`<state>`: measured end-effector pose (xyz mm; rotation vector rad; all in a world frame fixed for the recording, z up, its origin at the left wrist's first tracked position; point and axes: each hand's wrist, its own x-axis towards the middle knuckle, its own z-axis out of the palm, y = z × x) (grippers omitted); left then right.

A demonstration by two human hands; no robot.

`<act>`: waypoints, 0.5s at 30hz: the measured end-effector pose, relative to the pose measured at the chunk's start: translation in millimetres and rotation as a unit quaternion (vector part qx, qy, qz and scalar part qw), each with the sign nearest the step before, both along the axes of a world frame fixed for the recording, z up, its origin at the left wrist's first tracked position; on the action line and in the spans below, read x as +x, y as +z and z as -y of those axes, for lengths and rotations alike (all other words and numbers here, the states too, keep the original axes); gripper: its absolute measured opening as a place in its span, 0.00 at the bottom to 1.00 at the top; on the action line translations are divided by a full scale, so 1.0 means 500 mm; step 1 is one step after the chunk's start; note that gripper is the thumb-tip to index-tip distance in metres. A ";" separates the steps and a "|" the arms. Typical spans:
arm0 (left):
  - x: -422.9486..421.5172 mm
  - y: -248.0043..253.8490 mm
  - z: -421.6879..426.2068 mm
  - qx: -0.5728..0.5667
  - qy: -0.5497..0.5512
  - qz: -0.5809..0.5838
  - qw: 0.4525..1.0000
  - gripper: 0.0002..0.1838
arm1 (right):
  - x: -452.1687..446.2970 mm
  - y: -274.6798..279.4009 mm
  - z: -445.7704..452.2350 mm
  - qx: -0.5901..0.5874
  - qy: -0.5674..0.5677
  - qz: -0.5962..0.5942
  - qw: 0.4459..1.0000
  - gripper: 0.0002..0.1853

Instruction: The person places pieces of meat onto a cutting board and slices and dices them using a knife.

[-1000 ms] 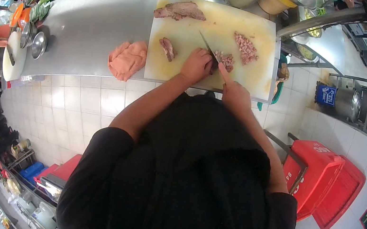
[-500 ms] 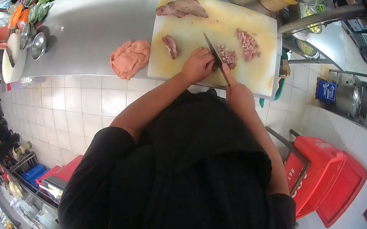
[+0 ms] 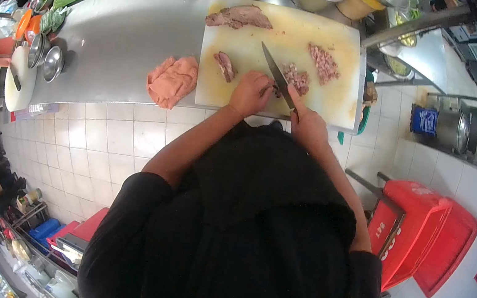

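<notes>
On the board point(image 3: 245, 45), the curled left hand point(image 3: 251, 93) grips soft-looking meat point(image 3: 277, 93), best held clear of the knife point(image 3: 273, 65) the right hand point(image 3: 310, 127) clasps.

One held knife point(image 3: 277, 73), two diced meat piles point(image 3: 323, 64), one pink cloth point(image 3: 171, 81)

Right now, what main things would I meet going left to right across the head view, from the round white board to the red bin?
Round white board → pink cloth → strip of meat → left hand → right hand → red bin.
</notes>
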<state>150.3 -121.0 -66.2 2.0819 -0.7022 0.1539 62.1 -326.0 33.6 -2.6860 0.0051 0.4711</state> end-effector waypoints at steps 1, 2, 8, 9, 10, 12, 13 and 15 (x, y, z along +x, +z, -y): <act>0.004 0.002 -0.004 0.008 -0.003 0.006 1.000 0.12 | 0.007 -0.004 -0.003 0.009 0.001 0.013 1.000 0.43; -0.012 0.002 -0.010 0.018 -0.013 0.004 1.000 0.12 | -0.004 -0.008 -0.005 0.024 -0.002 0.004 1.000 0.43; -0.016 0.020 -0.021 0.017 -0.030 0.022 0.999 0.15 | 0.003 0.029 0.017 0.106 -0.045 0.035 0.993 0.41; -0.016 0.021 -0.019 0.019 -0.032 0.023 0.999 0.15 | -0.005 0.037 0.018 0.116 -0.060 0.033 0.991 0.41; -0.017 0.023 -0.015 0.031 -0.036 0.031 0.998 0.15 | -0.015 0.042 0.019 0.125 -0.077 0.031 0.989 0.41; -0.012 0.024 -0.005 0.054 -0.043 0.050 0.996 0.14 | -0.027 0.044 0.021 0.129 -0.086 0.027 0.987 0.41; -0.011 0.023 0.000 0.069 -0.042 0.052 0.995 0.13 | -0.031 0.044 0.020 0.132 -0.090 0.025 0.987 0.41; -0.008 0.022 0.009 0.099 -0.041 0.056 0.993 0.11 | -0.036 0.045 0.015 0.118 -0.092 0.028 0.988 0.41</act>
